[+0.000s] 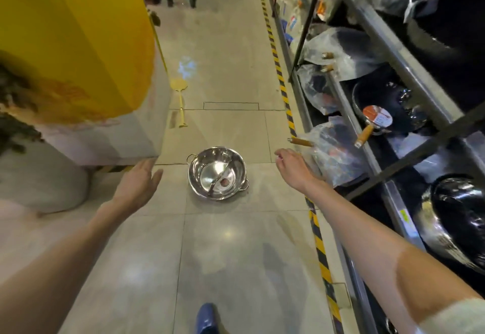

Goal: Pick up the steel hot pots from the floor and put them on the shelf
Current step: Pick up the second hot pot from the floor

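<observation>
A shiny steel hot pot (217, 173) with a curved divider and two small side handles sits on the tiled floor in the aisle. My left hand (137, 185) hovers to its left, palm flat and fingers spread, holding nothing. My right hand (292, 167) hangs to the pot's right with fingers loosely curled and empty, close to the shelf's lower edge. Both hands are apart from the pot. The metal shelf (372, 160) runs along the right side.
The shelf holds black woks and pans in plastic bags, some with wooden handles (363, 135) sticking out. A yellow-and-black striped line (282, 84) borders the shelf. A large yellow box (78, 45) stands at left. A yellow paddle (180, 102) lies on the floor beyond.
</observation>
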### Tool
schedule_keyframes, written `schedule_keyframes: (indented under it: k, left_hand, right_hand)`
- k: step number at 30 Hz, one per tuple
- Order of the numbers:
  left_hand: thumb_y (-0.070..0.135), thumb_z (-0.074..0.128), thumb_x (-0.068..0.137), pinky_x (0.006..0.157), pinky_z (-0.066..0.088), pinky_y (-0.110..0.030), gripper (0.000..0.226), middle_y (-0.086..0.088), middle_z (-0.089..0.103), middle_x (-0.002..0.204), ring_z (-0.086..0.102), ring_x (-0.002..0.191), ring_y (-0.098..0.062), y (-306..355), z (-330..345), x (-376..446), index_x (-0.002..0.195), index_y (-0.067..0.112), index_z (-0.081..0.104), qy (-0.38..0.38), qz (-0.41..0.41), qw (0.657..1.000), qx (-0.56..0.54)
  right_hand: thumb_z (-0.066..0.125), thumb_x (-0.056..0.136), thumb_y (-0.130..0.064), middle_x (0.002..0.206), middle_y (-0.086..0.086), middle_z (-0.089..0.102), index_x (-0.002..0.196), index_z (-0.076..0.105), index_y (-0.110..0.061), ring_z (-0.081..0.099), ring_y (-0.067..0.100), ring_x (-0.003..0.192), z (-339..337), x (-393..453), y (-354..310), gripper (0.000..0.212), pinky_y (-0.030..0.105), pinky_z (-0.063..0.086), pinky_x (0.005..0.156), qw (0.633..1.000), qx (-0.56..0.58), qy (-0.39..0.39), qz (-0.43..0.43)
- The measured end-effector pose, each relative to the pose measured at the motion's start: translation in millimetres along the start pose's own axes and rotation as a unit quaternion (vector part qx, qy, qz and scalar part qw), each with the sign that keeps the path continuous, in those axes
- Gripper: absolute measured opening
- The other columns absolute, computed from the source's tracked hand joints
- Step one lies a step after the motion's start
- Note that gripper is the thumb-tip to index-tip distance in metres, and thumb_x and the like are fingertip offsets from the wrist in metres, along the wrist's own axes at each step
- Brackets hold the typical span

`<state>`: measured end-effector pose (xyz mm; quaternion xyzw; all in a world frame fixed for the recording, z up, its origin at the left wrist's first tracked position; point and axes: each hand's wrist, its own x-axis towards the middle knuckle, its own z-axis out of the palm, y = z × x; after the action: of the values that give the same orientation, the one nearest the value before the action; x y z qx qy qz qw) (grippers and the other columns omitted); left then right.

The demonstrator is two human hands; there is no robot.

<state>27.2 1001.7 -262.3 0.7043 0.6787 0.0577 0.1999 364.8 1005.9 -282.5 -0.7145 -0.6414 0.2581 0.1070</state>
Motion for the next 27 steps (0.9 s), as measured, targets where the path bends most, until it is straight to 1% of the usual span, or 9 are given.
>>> schedule_keyframes:
  k: [2, 6, 10, 14, 17, 19, 21, 23, 27]
  left_hand:
    - [0.020, 0.042, 0.094, 0.104, 0.038, -0.051, 0.043, -0.026, 0.046, 0.137, 0.045, 0.123, -0.041, -13.2, -0.7, 14.5, 0.132, -0.001, 0.040, -0.012, -0.009, 1.000, -0.011]
    - [0.021, 0.041, 0.094, 0.100, 0.041, -0.050, 0.043, -0.023, 0.044, 0.140, 0.046, 0.122, -0.040, -39.1, 12.0, 59.4, 0.133, 0.002, 0.038, -0.037, -0.021, 0.999, -0.007]
    - [0.025, 0.039, 0.095, 0.103, 0.039, -0.050, 0.045, -0.022, 0.042, 0.141, 0.044, 0.124, -0.039, -60.5, 38.7, 120.6, 0.134, 0.003, 0.037, -0.067, -0.045, 0.997, -0.015]
    - [0.026, 0.039, 0.095, 0.106, 0.036, -0.050, 0.046, -0.023, 0.044, 0.139, 0.042, 0.126, -0.038, -84.4, 83.9, 200.9, 0.133, 0.002, 0.038, -0.075, -0.066, 0.995, -0.019]
    - [0.024, 0.040, 0.095, 0.106, 0.036, -0.052, 0.044, -0.024, 0.045, 0.138, 0.042, 0.126, -0.038, -111.6, 143.0, 263.8, 0.132, 0.001, 0.038, -0.073, -0.077, 0.994, -0.030]
    - [0.023, 0.040, 0.095, 0.109, 0.032, -0.051, 0.046, -0.024, 0.041, 0.141, 0.038, 0.130, -0.038, -135.0, 194.5, 299.8, 0.136, 0.001, 0.034, -0.072, -0.082, 0.993, -0.036]
    - [0.022, 0.041, 0.095, 0.112, 0.029, -0.048, 0.049, -0.023, 0.038, 0.144, 0.035, 0.133, -0.037, -160.7, 253.4, 331.8, 0.138, 0.002, 0.031, -0.072, -0.082, 0.993, -0.038]
    - [0.023, 0.041, 0.095, 0.111, 0.028, -0.046, 0.052, -0.023, 0.035, 0.146, 0.033, 0.134, -0.036, -186.0, 317.0, 359.5, 0.141, 0.004, 0.026, -0.073, -0.088, 0.993, -0.043]
    - [0.027, 0.042, 0.094, 0.111, 0.027, -0.048, 0.063, -0.023, 0.025, 0.150, 0.029, 0.136, -0.036, -234.4, 441.6, 398.4, 0.145, 0.006, 0.011, -0.080, -0.112, 0.988, -0.075]
  right_hand:
    - [0.034, 0.097, -0.018, 0.132, 0.014, 0.052, 0.127, 0.048, -0.008, 0.047, 0.030, 0.122, 10.8, 21.8, -8.5, 0.035, 0.041, 0.039, 0.102, 1.000, 0.000, -0.001, 0.012]
    - [0.035, 0.098, -0.019, 0.131, 0.015, 0.052, 0.129, 0.046, -0.006, 0.048, 0.032, 0.121, 40.6, 66.0, -10.0, 0.035, 0.040, 0.040, 0.099, 1.000, -0.009, -0.014, 0.012]
    - [0.035, 0.098, -0.019, 0.132, 0.018, 0.051, 0.130, 0.044, -0.006, 0.047, 0.032, 0.123, 74.8, 120.0, 6.6, 0.036, 0.040, 0.040, 0.100, 0.998, -0.007, -0.050, 0.035]
    - [0.034, 0.098, -0.018, 0.133, 0.018, 0.051, 0.133, 0.042, -0.008, 0.046, 0.032, 0.124, 119.0, 194.5, 34.0, 0.037, 0.040, 0.039, 0.102, 0.995, -0.002, -0.068, 0.067]
    - [0.035, 0.097, -0.017, 0.135, 0.018, 0.049, 0.136, 0.039, -0.010, 0.046, 0.032, 0.125, 168.8, 259.5, 64.6, 0.039, 0.041, 0.039, 0.104, 0.995, -0.005, -0.069, 0.078]
    - [0.035, 0.097, -0.016, 0.137, 0.019, 0.047, 0.138, 0.036, -0.011, 0.045, 0.033, 0.125, 212.6, 300.5, 87.8, 0.041, 0.042, 0.039, 0.104, 0.994, -0.008, -0.072, 0.084]
    - [0.035, 0.097, -0.015, 0.140, 0.018, 0.042, 0.140, 0.032, -0.012, 0.043, 0.033, 0.128, 262.9, 338.1, 113.7, 0.044, 0.042, 0.038, 0.106, 0.992, -0.003, -0.079, 0.095]
    - [0.036, 0.097, -0.016, 0.144, 0.018, 0.038, 0.143, 0.027, -0.013, 0.040, 0.032, 0.131, 316.8, 372.3, 143.0, 0.047, 0.042, 0.035, 0.109, 0.991, 0.000, -0.083, 0.101]
    - [0.036, 0.098, -0.019, 0.149, 0.018, 0.029, 0.146, 0.018, -0.012, 0.032, 0.032, 0.136, 417.4, 422.7, 200.5, 0.052, 0.041, 0.028, 0.112, 0.991, 0.012, -0.088, 0.103]
